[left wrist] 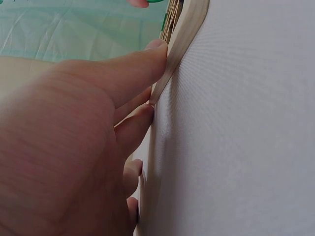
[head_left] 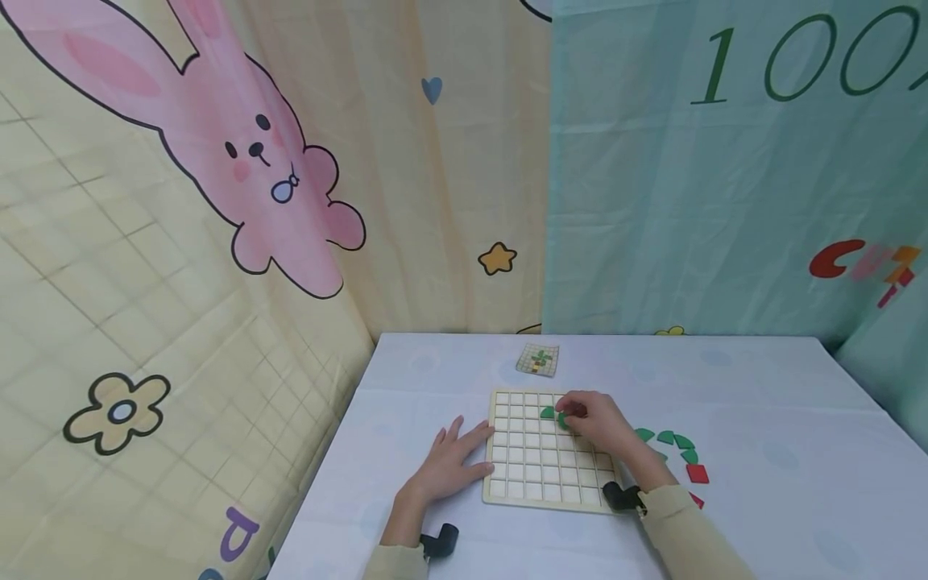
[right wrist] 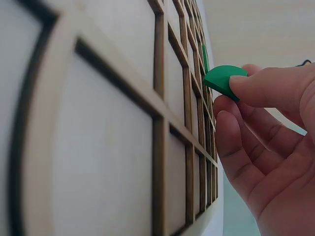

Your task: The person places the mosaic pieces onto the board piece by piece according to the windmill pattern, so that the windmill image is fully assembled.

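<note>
A pale wooden grid board lies on the table, divided into many small square cells. My left hand reaches to the board's left side, fingers spread and relaxed, thumb and fingertips touching the edge. Above the upper right part of the grid, my right hand pinches a green quarter-round tile between thumb and fingers. The tile is tilted, close over the cells in the right wrist view. Just left of it, another green tile sits in a cell.
A small card with a printed grid and a green pattern lies behind the board. To the right, several loose green tiles form a curve, with a red square tile below them. The right forearm partly covers this group.
</note>
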Demonstrator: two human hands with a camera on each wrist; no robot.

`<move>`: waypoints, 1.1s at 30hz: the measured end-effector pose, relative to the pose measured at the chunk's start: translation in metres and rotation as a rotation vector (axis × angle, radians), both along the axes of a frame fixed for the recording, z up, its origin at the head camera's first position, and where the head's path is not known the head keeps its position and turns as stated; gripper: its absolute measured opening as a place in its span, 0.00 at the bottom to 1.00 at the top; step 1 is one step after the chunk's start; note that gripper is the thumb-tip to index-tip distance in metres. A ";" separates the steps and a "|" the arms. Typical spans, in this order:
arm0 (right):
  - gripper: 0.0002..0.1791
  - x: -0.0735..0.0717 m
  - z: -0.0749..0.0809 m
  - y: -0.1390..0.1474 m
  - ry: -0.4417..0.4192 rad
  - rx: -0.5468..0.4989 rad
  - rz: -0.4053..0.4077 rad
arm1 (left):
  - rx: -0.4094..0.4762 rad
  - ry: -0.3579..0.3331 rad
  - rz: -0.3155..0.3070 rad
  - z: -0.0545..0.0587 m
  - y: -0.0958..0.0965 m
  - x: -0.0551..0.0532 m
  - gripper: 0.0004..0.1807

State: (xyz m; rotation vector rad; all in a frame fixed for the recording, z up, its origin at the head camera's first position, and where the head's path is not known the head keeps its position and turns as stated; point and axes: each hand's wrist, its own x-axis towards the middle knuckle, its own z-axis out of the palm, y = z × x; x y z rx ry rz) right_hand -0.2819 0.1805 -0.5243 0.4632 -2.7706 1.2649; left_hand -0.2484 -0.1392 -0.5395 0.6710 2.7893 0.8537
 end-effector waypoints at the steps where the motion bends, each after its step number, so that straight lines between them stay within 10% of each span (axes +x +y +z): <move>1: 0.10 0.000 0.000 -0.001 -0.002 -0.002 0.001 | 0.002 0.000 0.001 0.000 0.000 0.000 0.34; 33: 0.11 -0.008 0.006 -0.027 -0.026 0.145 0.043 | 0.002 -0.004 -0.003 0.000 -0.001 0.000 0.34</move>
